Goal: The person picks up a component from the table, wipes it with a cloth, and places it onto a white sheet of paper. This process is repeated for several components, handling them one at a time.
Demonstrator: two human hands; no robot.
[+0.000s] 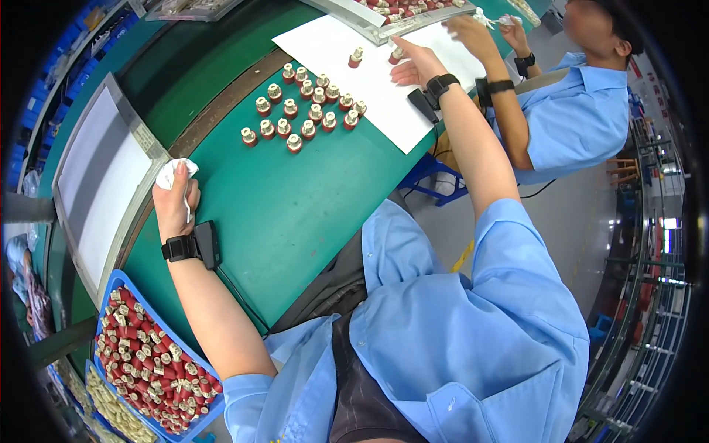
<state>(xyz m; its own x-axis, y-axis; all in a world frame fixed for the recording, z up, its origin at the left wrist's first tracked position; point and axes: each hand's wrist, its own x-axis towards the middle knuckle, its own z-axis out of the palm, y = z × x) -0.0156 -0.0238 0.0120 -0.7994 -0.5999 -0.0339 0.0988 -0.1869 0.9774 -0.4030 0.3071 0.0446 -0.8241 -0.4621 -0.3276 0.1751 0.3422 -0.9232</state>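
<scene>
My left hand (176,201) is closed on a crumpled white cloth (176,174), by the left edge of the green tabletop. At the far right of the table, my right hand (421,65) reaches over a white sheet (325,43), thumb and fingers apart. Between them stands a small part with a red base and silver metal top (396,55); whether they touch it I cannot tell. Another such part (356,57) stands on the sheet to the left. Several more red-and-silver parts (290,108) stand upright in loose rows on the green tabletop (273,199).
A blue bin (118,277) heaped with red-and-silver parts stands at lower left, below a grey-framed white panel (103,170). At the back is a framed tray (369,31) of similar parts. Right of me, a co-worker in blue (569,111) works with hands near the sheet's far end.
</scene>
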